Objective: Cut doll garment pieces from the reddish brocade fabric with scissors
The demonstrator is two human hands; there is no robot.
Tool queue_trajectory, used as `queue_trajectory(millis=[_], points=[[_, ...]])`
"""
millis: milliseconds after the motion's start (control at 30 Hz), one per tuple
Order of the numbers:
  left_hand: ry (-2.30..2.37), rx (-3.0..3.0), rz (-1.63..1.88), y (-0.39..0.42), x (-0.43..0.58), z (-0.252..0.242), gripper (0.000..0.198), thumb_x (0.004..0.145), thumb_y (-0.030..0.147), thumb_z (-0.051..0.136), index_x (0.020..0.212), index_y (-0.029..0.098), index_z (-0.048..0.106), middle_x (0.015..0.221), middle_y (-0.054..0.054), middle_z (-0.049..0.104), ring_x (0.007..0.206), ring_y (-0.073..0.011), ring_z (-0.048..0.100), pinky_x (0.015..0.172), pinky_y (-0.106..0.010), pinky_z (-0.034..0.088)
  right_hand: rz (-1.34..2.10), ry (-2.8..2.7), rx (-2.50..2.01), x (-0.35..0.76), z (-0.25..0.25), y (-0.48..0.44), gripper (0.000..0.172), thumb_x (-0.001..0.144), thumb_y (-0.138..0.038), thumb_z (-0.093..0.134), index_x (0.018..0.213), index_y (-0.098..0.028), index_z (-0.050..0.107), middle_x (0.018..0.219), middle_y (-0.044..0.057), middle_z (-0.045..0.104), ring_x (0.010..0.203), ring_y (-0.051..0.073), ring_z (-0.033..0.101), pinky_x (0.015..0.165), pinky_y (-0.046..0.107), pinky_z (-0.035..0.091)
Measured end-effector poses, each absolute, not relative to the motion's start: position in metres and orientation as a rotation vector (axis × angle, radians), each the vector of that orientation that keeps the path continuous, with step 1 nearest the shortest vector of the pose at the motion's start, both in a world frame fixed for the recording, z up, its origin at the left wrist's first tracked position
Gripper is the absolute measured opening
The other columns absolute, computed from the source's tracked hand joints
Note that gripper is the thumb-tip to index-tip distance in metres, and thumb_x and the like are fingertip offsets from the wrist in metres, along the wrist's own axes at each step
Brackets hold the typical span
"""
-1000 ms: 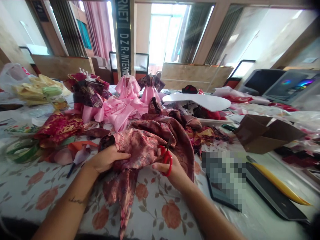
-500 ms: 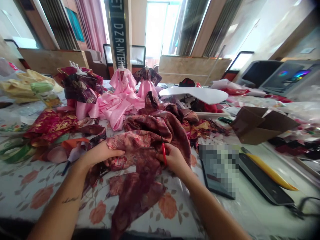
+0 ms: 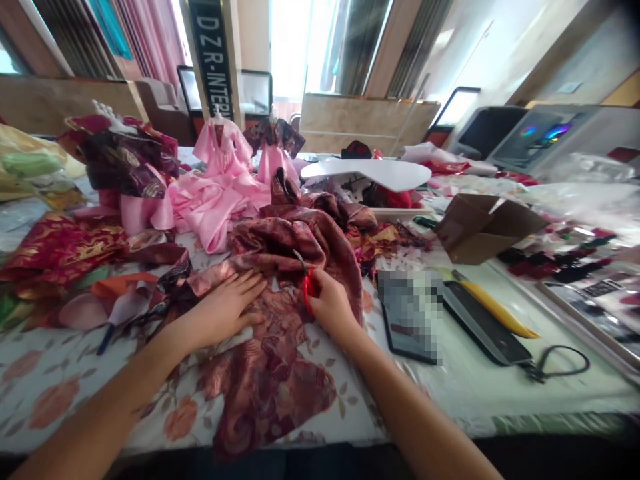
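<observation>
Your left hand (image 3: 225, 310) lies flat, fingers spread, on the maroon brocade fabric (image 3: 270, 373) at the near edge of the table (image 3: 50, 393). Your right hand (image 3: 330, 305) is closed on the red scissors (image 3: 307, 288), whose blades are mostly hidden in the folds. A bunched cloth heap (image 3: 300, 233) crowds right behind both hands with pink doll dresses (image 3: 215, 200) beyond; a blurred flat device (image 3: 410, 313) sits just right of the right hand, then a black tablet (image 3: 483, 328), a yellow strip (image 3: 495, 310), and a cardboard box (image 3: 475, 230) further back.

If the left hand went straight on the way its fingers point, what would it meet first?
Probably the bunched fold of the brocade fabric it lies on, just before the red scissors held by the right hand; depth is hard to judge.
</observation>
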State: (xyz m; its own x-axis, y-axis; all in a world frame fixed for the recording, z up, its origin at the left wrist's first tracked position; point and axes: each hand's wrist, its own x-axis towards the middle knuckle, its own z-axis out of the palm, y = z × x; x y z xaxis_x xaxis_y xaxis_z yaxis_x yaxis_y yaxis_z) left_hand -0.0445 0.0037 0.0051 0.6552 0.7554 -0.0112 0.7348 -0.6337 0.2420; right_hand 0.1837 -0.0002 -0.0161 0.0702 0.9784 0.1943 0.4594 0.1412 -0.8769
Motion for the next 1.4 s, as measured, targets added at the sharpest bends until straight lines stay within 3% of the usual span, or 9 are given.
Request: queue_trajectory(millis=[167, 433, 567, 700, 767, 933, 1200, 1333, 1400], points=[[1.234, 2.740, 0.041, -0.010, -0.057, -0.021, 0.072, 0.084, 0.066, 0.039, 0.147, 0.035, 0.020, 0.157, -0.009, 0.012, 0.142, -0.0366, 0.012, 0.112, -0.058, 0.013, 0.728, -1.418, -1.428, 0.194, -0.023, 0.006, 0.019, 0.074, -0.036, 0.061, 0.076, -0.021, 0.051, 0.063, -0.003, 0.053, 0.057, 0.015, 0.047, 0.053, 0.026, 0.038], [0.979, 2.718, -0.033, -0.041, -0.047, -0.005, 0.070, 0.082, 0.069, 0.040, 0.144, 0.042, 0.022, 0.157, -0.005, 0.016, 0.143, -0.0374, 0.004, 0.109, -0.065, 0.006, 0.876, -1.488, -1.195, 0.187, -0.018, 0.014, 0.032, 0.076, -0.040, 0.063, 0.100, -0.022, 0.053, 0.089, 0.001, 0.062, 0.082, 0.019, 0.057, 0.077, 0.031, 0.048], [0.882, 2.686, 0.079, -0.043, -0.042, 0.000, 0.069, 0.080, 0.067, 0.046, 0.142, 0.038, 0.035, 0.153, -0.007, 0.030, 0.141, -0.0378, 0.019, 0.109, -0.064, 0.013, 0.862, -1.538, -1.211, 0.189, -0.017, 0.023, 0.026, 0.078, -0.041, 0.061, 0.093, -0.021, 0.052, 0.081, 0.000, 0.055, 0.074, 0.017, 0.053, 0.074, 0.029, 0.046], [1.063, 2.619, 0.414, -0.025, -0.036, 0.000, 0.045, 0.095, 0.044, 0.036, 0.129, 0.021, 0.055, 0.132, -0.010, 0.058, 0.125, -0.0242, 0.049, 0.109, -0.044, 0.032, 0.826, -1.584, -1.233, 0.191, -0.023, 0.027, 0.025, 0.080, -0.039, 0.059, 0.094, -0.020, 0.051, 0.078, -0.001, 0.053, 0.071, 0.016, 0.050, 0.071, 0.028, 0.045], [1.118, 2.655, 0.430, -0.012, -0.035, -0.005, 0.047, 0.095, 0.044, 0.035, 0.128, 0.017, 0.056, 0.137, -0.011, 0.053, 0.131, -0.0240, 0.042, 0.111, -0.042, 0.029, 0.791, -1.617, -1.243, 0.190, -0.025, 0.026, 0.025, 0.079, -0.038, 0.061, 0.094, -0.021, 0.051, 0.077, -0.002, 0.053, 0.070, 0.016, 0.050, 0.070, 0.027, 0.044], [1.217, 2.740, 0.171, 0.014, -0.044, -0.020, 0.072, 0.088, 0.062, 0.034, 0.146, 0.019, 0.030, 0.152, -0.009, 0.032, 0.142, -0.0294, 0.021, 0.114, -0.052, 0.013, 0.667, -1.688, -1.301, 0.186, -0.025, 0.022, 0.020, 0.076, -0.033, 0.062, 0.086, -0.021, 0.049, 0.073, -0.003, 0.052, 0.066, 0.015, 0.047, 0.066, 0.025, 0.040], [1.418, 2.795, 0.153, 0.021, -0.038, -0.019, 0.065, 0.088, 0.064, 0.030, 0.142, 0.030, 0.037, 0.150, -0.010, 0.036, 0.141, -0.0347, 0.022, 0.111, -0.058, 0.009, 0.486, -1.691, -1.449, 0.190, -0.026, 0.024, 0.021, 0.081, -0.039, 0.055, 0.086, -0.021, 0.047, 0.068, -0.002, 0.054, 0.059, 0.015, 0.049, 0.057, 0.024, 0.039], [1.445, 2.822, 0.224, 0.007, -0.034, -0.023, 0.076, 0.086, 0.067, 0.028, 0.145, 0.018, 0.034, 0.152, -0.015, 0.029, 0.143, -0.0360, 0.008, 0.113, -0.053, 0.008, 0.393, -1.810, -1.464, 0.192, -0.029, 0.038, 0.018, 0.080, -0.034, 0.055, 0.091, -0.020, 0.050, 0.080, 0.003, 0.062, 0.070, 0.019, 0.057, 0.065, 0.027, 0.043], [1.392, 2.811, 0.200, 0.007, -0.040, -0.027, 0.080, 0.083, 0.071, 0.031, 0.147, 0.021, 0.028, 0.154, -0.013, 0.024, 0.144, -0.0351, 0.007, 0.113, -0.053, 0.008, 0.339, -1.885, -1.465, 0.190, -0.029, 0.049, 0.018, 0.080, -0.029, 0.055, 0.094, -0.019, 0.052, 0.088, 0.006, 0.065, 0.078, 0.021, 0.059, 0.071, 0.029, 0.043]])
